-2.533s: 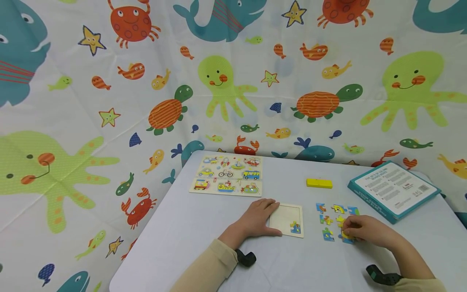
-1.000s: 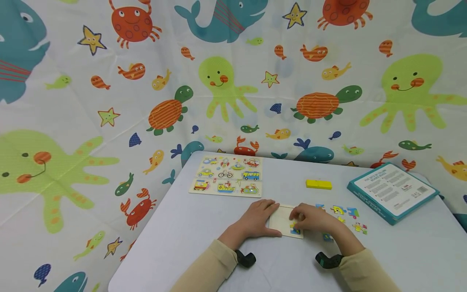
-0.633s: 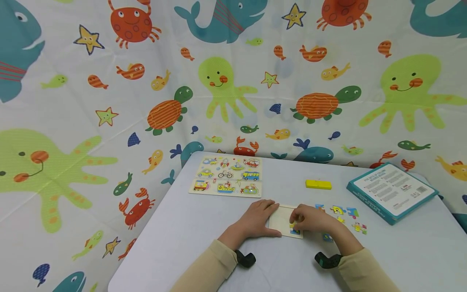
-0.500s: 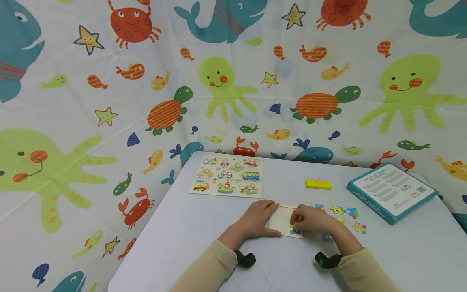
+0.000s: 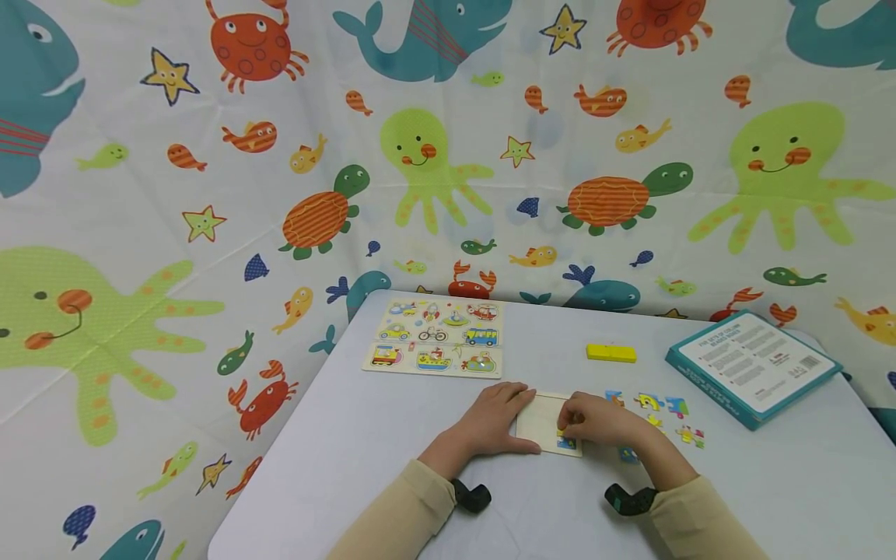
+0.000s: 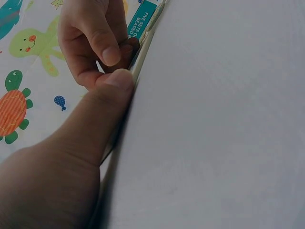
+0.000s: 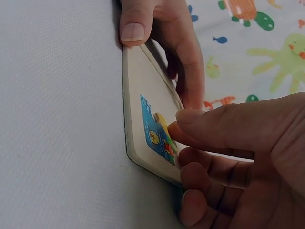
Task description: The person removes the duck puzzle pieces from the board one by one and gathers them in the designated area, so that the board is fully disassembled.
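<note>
My left hand [image 5: 493, 420] holds the left side of a small square wooden puzzle tray [image 5: 537, 424], thumb on its near edge and fingers by its far edge. A mostly blue jigsaw piece [image 7: 151, 133] lies in the tray's near right corner. My right hand [image 5: 603, 420] is over the tray's right side. In the right wrist view its thumb and index finger pinch a partly hidden jigsaw piece with yellow on it [image 7: 162, 123], against the blue one. Left wrist view: my left thumb [image 6: 102, 109] lies along the tray edge, with the right hand's fingers beyond.
Several loose jigsaw pieces [image 5: 649, 402] lie right of the tray, some hidden behind my right hand. Farther back are a yellow block [image 5: 611, 353], a teal box [image 5: 754, 367] and a vehicle picture board [image 5: 434, 337]. A sea-animal cloth hangs behind the white table.
My right hand has moved left from the loose pieces to the tray with a jigsaw piece, and lately has shifted only slightly. The left hand has stayed on the tray.
</note>
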`<action>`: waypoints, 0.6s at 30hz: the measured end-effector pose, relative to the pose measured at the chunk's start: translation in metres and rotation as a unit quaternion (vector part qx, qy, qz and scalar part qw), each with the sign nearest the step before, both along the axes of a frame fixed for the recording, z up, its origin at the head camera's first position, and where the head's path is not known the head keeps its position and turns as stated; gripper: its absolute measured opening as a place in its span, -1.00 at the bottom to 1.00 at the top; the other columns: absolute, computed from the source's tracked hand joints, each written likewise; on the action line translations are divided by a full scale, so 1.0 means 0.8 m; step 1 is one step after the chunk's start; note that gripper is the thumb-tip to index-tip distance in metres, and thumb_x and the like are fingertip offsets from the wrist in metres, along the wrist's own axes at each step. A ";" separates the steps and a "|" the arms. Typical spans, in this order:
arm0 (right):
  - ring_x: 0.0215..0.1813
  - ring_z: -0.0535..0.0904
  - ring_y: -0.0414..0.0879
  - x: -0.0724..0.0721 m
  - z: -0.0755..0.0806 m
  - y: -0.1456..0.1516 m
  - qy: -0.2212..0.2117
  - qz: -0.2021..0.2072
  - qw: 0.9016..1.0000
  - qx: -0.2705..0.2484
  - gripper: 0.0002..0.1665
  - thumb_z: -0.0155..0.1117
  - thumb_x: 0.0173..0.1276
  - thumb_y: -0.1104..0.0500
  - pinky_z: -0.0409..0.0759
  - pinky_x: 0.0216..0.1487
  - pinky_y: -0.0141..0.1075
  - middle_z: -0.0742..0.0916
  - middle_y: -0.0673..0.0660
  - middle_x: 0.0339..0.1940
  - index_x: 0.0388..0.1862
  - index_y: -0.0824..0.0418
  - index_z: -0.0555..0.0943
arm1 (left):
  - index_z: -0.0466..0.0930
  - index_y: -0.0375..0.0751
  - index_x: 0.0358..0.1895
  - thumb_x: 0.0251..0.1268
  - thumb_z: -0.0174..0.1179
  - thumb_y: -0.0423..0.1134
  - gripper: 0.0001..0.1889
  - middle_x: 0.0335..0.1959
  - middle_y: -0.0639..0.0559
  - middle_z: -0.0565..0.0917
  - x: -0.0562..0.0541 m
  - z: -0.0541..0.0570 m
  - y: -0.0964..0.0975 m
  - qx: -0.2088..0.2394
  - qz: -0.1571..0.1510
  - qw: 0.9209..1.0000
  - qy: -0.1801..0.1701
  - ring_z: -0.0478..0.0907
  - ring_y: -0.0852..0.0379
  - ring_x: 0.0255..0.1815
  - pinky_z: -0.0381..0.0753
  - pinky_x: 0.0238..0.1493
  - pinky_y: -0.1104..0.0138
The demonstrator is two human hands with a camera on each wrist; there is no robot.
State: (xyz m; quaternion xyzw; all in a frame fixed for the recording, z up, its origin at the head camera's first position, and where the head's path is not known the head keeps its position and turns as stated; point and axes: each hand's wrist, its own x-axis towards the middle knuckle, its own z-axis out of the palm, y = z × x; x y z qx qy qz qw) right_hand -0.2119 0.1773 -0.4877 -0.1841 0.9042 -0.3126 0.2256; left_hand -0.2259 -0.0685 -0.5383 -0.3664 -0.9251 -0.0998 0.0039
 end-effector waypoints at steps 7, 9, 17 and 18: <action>-0.23 0.44 -0.10 -0.002 -0.003 0.003 0.006 0.004 1.000 -0.004 -0.92 0.34 0.36 0.12 0.44 -0.27 -0.32 0.56 0.01 -0.27 -0.35 0.05 0.63 | 0.12 0.06 0.56 0.07 -0.01 0.61 0.05 0.49 0.09 0.28 0.000 0.001 0.001 0.002 -0.001 1.000 0.002 0.19 0.09 0.52 0.22 0.52 0.14; -0.24 0.44 -0.10 -0.002 -0.004 0.004 0.008 0.007 1.000 -0.005 -0.91 0.33 0.37 0.10 0.43 -0.28 -0.33 0.57 0.00 -0.28 -0.35 0.05 0.63 | 0.12 0.07 0.56 0.06 -0.01 0.62 0.06 0.49 0.09 0.28 0.000 0.001 0.001 0.001 -0.001 1.000 0.002 0.20 0.09 0.52 0.22 0.52 0.14; -0.23 0.46 -0.12 -0.001 -0.005 0.003 0.011 0.008 1.000 -0.008 -0.94 0.29 0.39 0.11 0.44 -0.25 -0.31 0.61 -0.05 -0.32 -0.30 0.04 0.63 | 0.11 0.07 0.56 0.06 -0.02 0.62 0.06 0.50 0.09 0.27 0.001 0.002 0.000 -0.001 0.002 1.000 -0.003 0.19 0.08 0.52 0.21 0.52 0.14; -0.22 0.47 -0.12 -0.001 -0.005 0.003 0.012 0.008 1.000 -0.007 -0.95 0.29 0.40 0.11 0.44 -0.24 -0.31 0.62 -0.06 -0.32 -0.28 0.03 0.63 | 0.11 0.07 0.56 0.06 -0.02 0.62 0.06 0.50 0.09 0.27 0.001 0.002 0.000 -0.001 0.002 1.000 -0.004 0.19 0.08 0.52 0.21 0.52 0.13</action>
